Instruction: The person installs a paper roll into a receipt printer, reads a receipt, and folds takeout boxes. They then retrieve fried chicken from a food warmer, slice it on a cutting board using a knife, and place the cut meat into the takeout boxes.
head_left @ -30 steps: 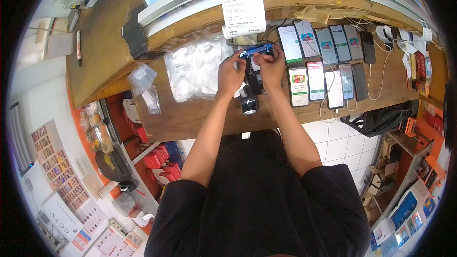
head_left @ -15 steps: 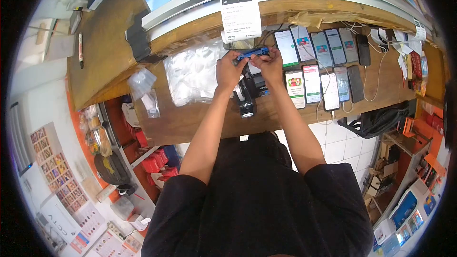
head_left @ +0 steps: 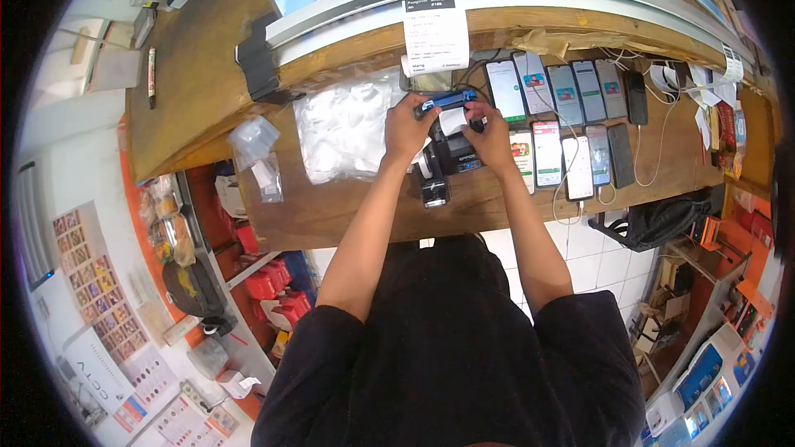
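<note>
My left hand (head_left: 406,131) is closed on the left end of a blue and black bar-shaped object (head_left: 449,100), thumb and fingers pinching it. My right hand (head_left: 492,139) has its fingers bent together near the right end of that bar, at a small dark piece I cannot make out. Between the hands a strip of white paper (head_left: 454,122) shows above a black box-shaped device (head_left: 457,155), which looks like a small receipt printer. Beside it stands another black device with a clear or shiny end (head_left: 435,192).
Clear plastic bags (head_left: 344,132) lie left of my hands. Several phones (head_left: 547,153) lie in two rows at right, with white cables (head_left: 556,213) across some. A printed slip (head_left: 435,33) hangs from the shelf edge. A black bag (head_left: 662,219) is below the desk's right end.
My right hand has come off the blue bar, moving slightly down and right. White paper between the hands is now more exposed. The whole view has shifted slightly.
</note>
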### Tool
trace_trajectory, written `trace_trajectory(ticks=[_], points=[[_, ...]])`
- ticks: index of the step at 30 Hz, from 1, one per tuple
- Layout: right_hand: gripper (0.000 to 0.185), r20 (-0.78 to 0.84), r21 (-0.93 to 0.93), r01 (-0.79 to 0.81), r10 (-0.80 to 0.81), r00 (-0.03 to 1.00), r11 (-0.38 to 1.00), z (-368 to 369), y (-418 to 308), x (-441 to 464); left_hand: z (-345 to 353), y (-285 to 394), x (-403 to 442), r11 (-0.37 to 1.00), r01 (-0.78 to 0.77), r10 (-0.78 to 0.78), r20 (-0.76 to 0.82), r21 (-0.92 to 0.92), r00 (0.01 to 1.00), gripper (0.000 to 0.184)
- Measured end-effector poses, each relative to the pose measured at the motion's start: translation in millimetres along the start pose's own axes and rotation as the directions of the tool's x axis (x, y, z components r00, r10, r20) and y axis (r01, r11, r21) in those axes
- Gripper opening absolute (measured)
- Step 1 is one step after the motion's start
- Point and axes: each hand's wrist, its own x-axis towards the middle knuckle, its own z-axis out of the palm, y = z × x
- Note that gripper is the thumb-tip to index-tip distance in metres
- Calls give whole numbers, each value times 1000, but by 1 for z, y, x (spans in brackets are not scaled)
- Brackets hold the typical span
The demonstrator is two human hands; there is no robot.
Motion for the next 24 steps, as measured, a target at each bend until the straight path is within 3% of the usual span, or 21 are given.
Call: trace_trajectory(ticks=[1,7,14,24], points=[[33,37,49,-19,17,999,999,-6,-2,-3,1,-3,1,1000,-22,22,-6,-4,1000,32],[16,344,-170,195,-128,930,966,-28,6,-19,-6,11,-5,987,-79,68,81,139,994,34],[15,234,-139,261,-224,946,955,-25,17,-41,-1,9,-16,964,-208,197,77,163,977,34],[16,224,-151,302,-265,938,941,-25,26,-51,-5,28,-19,961,-198,163,187,192,969,29]])
